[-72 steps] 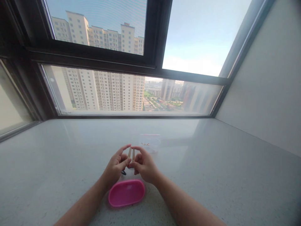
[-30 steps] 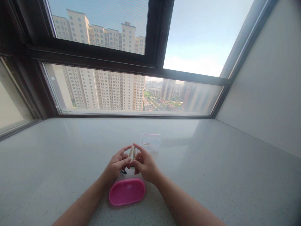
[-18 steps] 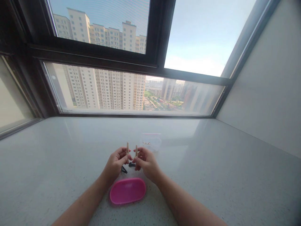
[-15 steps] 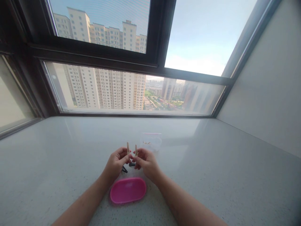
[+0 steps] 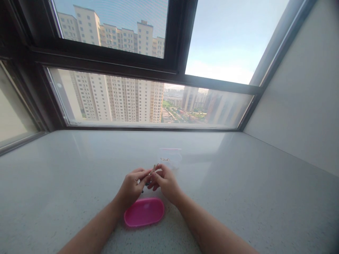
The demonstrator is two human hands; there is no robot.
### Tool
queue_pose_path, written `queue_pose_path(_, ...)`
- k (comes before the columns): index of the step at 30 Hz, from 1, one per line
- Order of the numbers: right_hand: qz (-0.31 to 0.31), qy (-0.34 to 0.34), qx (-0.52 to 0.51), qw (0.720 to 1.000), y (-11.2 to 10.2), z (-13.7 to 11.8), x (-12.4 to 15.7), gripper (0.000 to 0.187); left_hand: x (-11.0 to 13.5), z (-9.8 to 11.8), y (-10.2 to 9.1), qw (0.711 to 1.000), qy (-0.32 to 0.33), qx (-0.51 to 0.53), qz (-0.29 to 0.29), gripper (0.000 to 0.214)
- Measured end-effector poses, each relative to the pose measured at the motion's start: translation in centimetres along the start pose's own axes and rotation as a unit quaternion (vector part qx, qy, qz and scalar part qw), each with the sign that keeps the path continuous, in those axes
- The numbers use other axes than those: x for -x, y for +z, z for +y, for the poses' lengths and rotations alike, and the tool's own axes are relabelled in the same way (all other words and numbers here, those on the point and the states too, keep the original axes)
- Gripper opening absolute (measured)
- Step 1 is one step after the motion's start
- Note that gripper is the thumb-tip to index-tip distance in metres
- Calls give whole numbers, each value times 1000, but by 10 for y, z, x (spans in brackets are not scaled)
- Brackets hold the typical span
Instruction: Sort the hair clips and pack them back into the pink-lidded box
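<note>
Just beyond the pink tray (image 5: pixel 144 212), small gold-coloured clips (image 5: pixel 154 169) are pinched by the fingertips of the left hand (image 5: pixel 132 185) and the right hand (image 5: pixel 165 181), which are held close together. Behind them, farther from the tray, a clear bag (image 5: pixel 174 159) is seen on the counter (image 5: pixel 238 183), with a small gold piece (image 5: pixel 164 159) in or on it.

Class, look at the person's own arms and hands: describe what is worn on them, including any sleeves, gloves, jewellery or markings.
The left hand and right hand are ungloved. The left forearm and right forearm show no sleeves, watch, bracelet or clear markings. No ring shows, though parts of both hands are hidden.
</note>
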State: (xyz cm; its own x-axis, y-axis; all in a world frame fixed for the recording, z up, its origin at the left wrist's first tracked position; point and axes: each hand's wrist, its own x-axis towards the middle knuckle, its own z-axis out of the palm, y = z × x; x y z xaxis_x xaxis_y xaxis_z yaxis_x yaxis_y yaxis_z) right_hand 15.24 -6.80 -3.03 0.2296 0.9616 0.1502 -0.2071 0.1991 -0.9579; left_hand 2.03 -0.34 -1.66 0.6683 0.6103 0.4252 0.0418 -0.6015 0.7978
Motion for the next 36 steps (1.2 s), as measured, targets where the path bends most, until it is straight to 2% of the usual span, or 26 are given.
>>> queue_pose_path(6, 13, 14, -89, 996, 0, -2, 0, 19, 3, 7, 4, 998, 45, -32, -14, 37)
queue_pose_path(11, 26, 53, -184, 981, -4, -7, -3, 12, 3, 6, 6, 999, 37, -34, 1, 41)
queue_pose_path(14, 94, 62, -205, 972, -15, -19, -8, 9, 3, 4, 5, 999, 16, -32, 25, 40)
queue_pose_path(17, 181, 103, -216, 954, -29, -30, -13, 6, 2, 4, 4, 999, -11, -14, 39, 37)
queue_pose_path(22, 231, 141, -249, 930, -39, -36, -16, 6, 2, 6, 4, 997, -33, -7, 67, 33)
queue_pose_path(28, 235, 112, -286, 922, -37, -38, -15, 2, 1, 6, 2, 995, -42, -10, 95, 30)
queue_pose_path(36, 238, 81, -297, 921, -38, -38, -14, 15, 0, 1, -3, 991, -58, -19, 121, 32)
